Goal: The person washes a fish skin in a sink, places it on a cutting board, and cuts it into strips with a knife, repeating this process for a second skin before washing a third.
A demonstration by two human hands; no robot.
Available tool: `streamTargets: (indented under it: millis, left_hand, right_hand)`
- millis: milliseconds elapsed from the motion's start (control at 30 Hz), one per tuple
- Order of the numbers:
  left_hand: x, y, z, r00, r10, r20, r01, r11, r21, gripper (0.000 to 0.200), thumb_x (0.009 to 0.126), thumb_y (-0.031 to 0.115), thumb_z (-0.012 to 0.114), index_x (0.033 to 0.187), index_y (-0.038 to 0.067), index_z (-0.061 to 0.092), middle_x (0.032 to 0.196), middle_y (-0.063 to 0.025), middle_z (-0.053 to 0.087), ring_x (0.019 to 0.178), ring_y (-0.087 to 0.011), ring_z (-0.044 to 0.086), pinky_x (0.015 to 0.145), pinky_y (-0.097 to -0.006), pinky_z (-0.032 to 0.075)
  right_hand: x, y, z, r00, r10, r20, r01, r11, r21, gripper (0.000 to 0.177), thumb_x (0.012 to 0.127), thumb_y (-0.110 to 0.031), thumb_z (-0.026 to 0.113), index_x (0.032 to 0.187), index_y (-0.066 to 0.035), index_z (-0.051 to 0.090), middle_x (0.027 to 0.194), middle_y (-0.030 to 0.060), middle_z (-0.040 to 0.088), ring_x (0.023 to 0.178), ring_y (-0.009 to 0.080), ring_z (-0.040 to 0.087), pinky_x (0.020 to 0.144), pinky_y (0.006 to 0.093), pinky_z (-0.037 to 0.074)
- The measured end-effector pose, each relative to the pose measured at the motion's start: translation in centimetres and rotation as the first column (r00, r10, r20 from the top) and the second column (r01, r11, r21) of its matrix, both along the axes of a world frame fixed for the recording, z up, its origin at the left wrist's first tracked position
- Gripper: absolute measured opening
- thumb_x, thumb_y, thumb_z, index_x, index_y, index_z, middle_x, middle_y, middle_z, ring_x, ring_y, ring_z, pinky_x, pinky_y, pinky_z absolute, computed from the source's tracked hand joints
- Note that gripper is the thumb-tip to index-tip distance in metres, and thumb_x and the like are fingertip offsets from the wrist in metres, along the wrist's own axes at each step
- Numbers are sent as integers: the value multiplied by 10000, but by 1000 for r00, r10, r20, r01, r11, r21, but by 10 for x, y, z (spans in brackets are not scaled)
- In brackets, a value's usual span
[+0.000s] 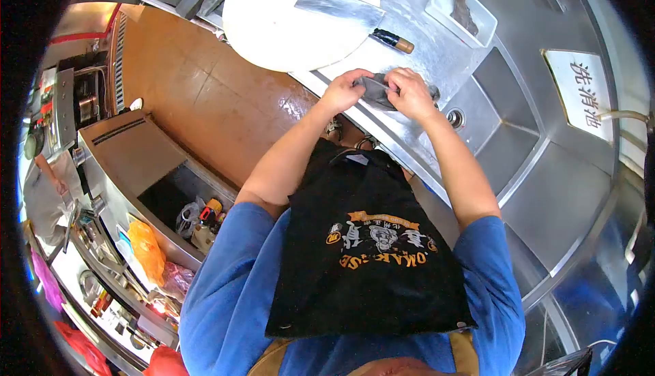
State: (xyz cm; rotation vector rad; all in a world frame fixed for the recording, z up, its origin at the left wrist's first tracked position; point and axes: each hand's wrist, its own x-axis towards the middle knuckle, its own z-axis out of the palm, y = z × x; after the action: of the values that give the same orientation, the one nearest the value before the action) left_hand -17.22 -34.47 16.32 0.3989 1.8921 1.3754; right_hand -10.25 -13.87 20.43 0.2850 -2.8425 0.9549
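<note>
A dark grey, soft-looking item (376, 94) is held between my two hands over the front edge of the metal counter; what it is I cannot make out. My left hand (344, 92) pinches its left end, fingers closed. On its right side, my right hand (409, 93) grips it with bent fingers. Just beyond my hands a cleaver (341, 8) lies with its blade on a round white cutting board (293, 35) and its handle over the counter. A white tray (484, 25) at the back right holds a dark grey piece (464, 11).
A sink with a drain (456, 118) lies right of my hands. A white sign (580, 93) and a hose (624, 115) are at the far right. Another person (51, 188) stands at the far left, beyond a metal counter with bags (147, 250).
</note>
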Motion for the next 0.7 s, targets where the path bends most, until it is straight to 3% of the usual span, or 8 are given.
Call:
streamTargets:
  millis: [100, 200, 333, 400, 467, 533, 667, 700]
  left_hand:
    - [-9, 5, 8, 994, -109, -15, 107, 992, -64, 255, 876, 154, 674, 1125, 103, 654, 794, -16, 618, 723, -102, 555, 656, -279, 467]
    - [-18, 2, 4, 978, -184, -96, 185, 983, 3, 192, 893, 172, 670, 1064, 87, 656, 712, 24, 569, 659, -79, 509, 591, -256, 425]
    - [-17, 4, 0, 981, -190, 32, 190, 982, 17, 174, 918, 117, 587, 1077, 61, 632, 722, -8, 590, 650, -90, 562, 601, -254, 465]
    - [-9, 10, -3, 985, -152, 78, 149, 988, 45, 187, 929, 91, 540, 1094, 49, 618, 735, -35, 617, 647, -102, 604, 606, -265, 496]
    - [-3, 13, -3, 997, -71, 12, 71, 997, -2, 191, 932, 122, 546, 1094, 50, 617, 764, -73, 661, 644, -137, 660, 600, -297, 518]
    - [3, 22, -8, 998, 41, 38, -40, 999, -17, 198, 931, 155, 540, 1061, 43, 639, 816, -160, 709, 643, -213, 709, 633, -343, 555]
    - [8, 49, -27, 947, 103, -305, -192, 940, -281, 263, 915, 230, 527, 943, 52, 718, 900, -211, 713, 840, -363, 700, 790, -431, 546]
    - [5, 52, -28, 960, 74, -270, -156, 942, -298, 267, 912, 234, 528, 942, 52, 721, 903, -206, 714, 861, -365, 696, 801, -435, 542]
  right_hand:
    - [10, -4, 17, 901, -41, 432, 138, 971, -196, 130, 763, -84, 653, 788, -76, 525, 703, 112, 555, 679, 304, 576, 623, 405, 455]
    - [15, 6, -2, 855, -58, 516, 254, 913, -320, 99, 775, -73, 626, 799, -70, 530, 711, 96, 533, 685, 251, 574, 627, 361, 449]
    - [18, 0, -7, 804, -85, 589, 417, 786, -456, 96, 833, -131, 648, 878, -65, 594, 796, 119, 610, 745, 270, 622, 680, 366, 485]
    - [12, -9, 8, 782, -105, 614, 287, 936, -205, 175, 872, -228, 644, 940, -68, 620, 870, 139, 647, 802, 304, 646, 715, 398, 502]
    - [8, -20, 12, 792, -172, 586, 168, 984, 61, 305, 923, -379, 579, 992, -88, 642, 991, 163, 680, 916, 367, 658, 771, 472, 511]
    - [3, -32, 24, 782, -262, 566, 192, 965, 180, 290, 938, -361, 540, 981, -91, 637, 982, 169, 684, 919, 376, 659, 770, 484, 515]
    - [13, -48, 25, 790, -354, 500, 255, 932, 257, 233, 942, -301, 503, 936, -94, 610, 928, 161, 702, 859, 390, 669, 729, 520, 516]
    - [16, -51, 25, 796, -351, 493, 249, 932, 262, 231, 941, -299, 504, 927, -93, 606, 920, 159, 704, 847, 392, 670, 721, 524, 516]
